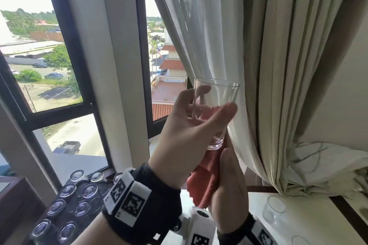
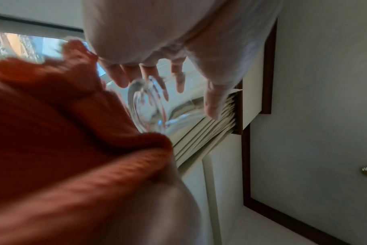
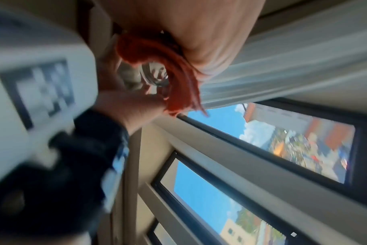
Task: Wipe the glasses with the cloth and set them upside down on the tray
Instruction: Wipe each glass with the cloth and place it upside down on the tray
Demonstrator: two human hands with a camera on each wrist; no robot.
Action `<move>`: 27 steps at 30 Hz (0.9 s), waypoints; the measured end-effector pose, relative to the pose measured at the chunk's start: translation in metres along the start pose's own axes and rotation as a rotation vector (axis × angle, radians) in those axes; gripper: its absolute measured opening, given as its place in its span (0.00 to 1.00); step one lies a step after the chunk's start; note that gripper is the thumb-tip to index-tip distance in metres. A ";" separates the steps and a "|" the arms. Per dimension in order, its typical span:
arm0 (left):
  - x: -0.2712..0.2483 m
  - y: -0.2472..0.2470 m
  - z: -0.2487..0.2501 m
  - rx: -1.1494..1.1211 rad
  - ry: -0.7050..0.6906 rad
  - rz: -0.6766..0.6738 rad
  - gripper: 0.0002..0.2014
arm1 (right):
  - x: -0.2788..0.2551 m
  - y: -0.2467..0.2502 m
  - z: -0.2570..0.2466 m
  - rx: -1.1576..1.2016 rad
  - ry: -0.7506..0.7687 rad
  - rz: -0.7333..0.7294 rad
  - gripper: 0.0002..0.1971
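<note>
Window and curtains behind — left hand (image 1: 185,135) gripping upright glass (image 1: 216,105), right hand (image 1: 229,195) clutching red cloth (image 1: 205,181), no legible writing

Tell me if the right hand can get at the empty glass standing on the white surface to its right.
Probably not yet: the right hand grips the red cloth under the held glass. The path to the standing glass looks open, though.
</note>
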State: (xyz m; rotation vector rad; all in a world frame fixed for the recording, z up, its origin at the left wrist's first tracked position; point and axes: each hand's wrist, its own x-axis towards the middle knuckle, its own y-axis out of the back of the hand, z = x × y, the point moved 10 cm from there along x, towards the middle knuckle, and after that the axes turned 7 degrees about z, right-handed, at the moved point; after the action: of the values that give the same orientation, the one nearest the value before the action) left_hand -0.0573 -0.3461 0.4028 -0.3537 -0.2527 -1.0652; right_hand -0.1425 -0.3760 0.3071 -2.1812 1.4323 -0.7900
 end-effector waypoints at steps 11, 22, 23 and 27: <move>-0.015 0.040 0.014 0.539 -0.166 0.091 0.35 | 0.025 0.017 -0.026 0.101 -0.024 0.113 0.25; -0.028 0.046 0.013 0.328 -0.308 -0.004 0.33 | 0.039 -0.028 -0.115 -0.408 0.480 -0.231 0.15; -0.027 0.047 0.009 0.302 -0.319 0.022 0.33 | 0.047 -0.025 -0.109 -0.389 0.382 -0.207 0.17; -0.020 0.054 -0.006 0.249 -0.288 0.130 0.33 | 0.052 -0.015 -0.070 -0.265 0.092 -0.152 0.24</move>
State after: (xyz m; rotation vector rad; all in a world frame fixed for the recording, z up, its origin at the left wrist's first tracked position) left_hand -0.0190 -0.3089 0.3813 -0.2941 -0.6059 -0.8414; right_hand -0.1615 -0.4204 0.3815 -2.5079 1.5032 -0.8000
